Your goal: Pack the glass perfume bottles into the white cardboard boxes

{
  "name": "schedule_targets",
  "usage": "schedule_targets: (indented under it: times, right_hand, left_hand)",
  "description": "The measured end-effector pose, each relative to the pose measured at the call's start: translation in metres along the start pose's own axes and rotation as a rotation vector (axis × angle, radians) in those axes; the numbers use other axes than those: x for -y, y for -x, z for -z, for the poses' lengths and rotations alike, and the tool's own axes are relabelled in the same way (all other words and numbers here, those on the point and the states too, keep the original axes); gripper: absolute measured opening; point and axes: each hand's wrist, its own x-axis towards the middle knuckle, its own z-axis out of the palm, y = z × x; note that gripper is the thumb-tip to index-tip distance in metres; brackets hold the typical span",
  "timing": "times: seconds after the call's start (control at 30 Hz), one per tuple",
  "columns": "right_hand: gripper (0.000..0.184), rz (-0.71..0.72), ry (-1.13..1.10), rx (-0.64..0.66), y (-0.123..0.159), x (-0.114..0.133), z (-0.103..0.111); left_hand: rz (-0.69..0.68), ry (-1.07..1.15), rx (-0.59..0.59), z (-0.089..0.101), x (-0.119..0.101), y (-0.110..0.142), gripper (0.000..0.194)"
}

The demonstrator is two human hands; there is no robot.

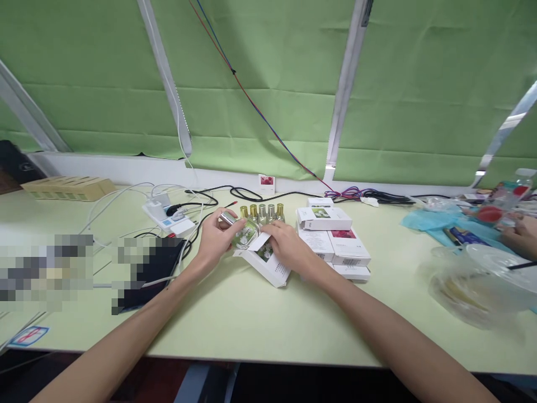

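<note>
At the middle of the pale green table (319, 330), the left hand (216, 238) is gripping a clear bottle (245, 239) with a silver cap, tilting it so that the cap is pointing between ten and eleven o'clock. The right hand (289, 247) is closing its fingers on the open end of a white carton (274, 272), which is slanting away from the bottle between four and five o'clock and is showing a white-flower picture. One carton flap is overlapping the bottle's lower end; whether the two are touching, I cannot tell.

At twelve o'clock from the hands, just beyond them, five capped bottles (263, 212) are standing in a row, showing gold and silver tops. Near the right hand, at three o'clock, white boxes (350, 246) are lying stacked. Between nine and ten o'clock, a power strip (172, 223) is holding several plugs, and farther out a yellow box (69, 188) is sitting near the wall. Well apart, between three and four o'clock, a clear plastic container (474, 296) is resting near the edge, while another person's hand (522, 235) is reaching in at three o'clock, beside blue plastic (425, 224).
</note>
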Motion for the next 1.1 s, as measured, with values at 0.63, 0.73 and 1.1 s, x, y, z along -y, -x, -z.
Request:
schedule_targets:
  times: [0.63, 0.73, 1.1]
  right_hand:
    - [0.044, -0.010, 0.032, 0.013, 0.000, 0.004, 0.001]
    - [0.042, 0.003, 0.024, 0.017, 0.000, 0.005, 0.001]
    - [0.036, 0.016, -0.030, 0.056, 0.001, 0.012, 0.005]
  left_hand:
    - [0.054, -0.018, 0.067, -0.004, 0.001, 0.005, 0.034]
    - [0.029, -0.035, 0.077, -0.003, 0.004, 0.004, 0.032]
    - [-0.001, -0.031, 0.078, -0.002, 0.017, 0.002, 0.032]
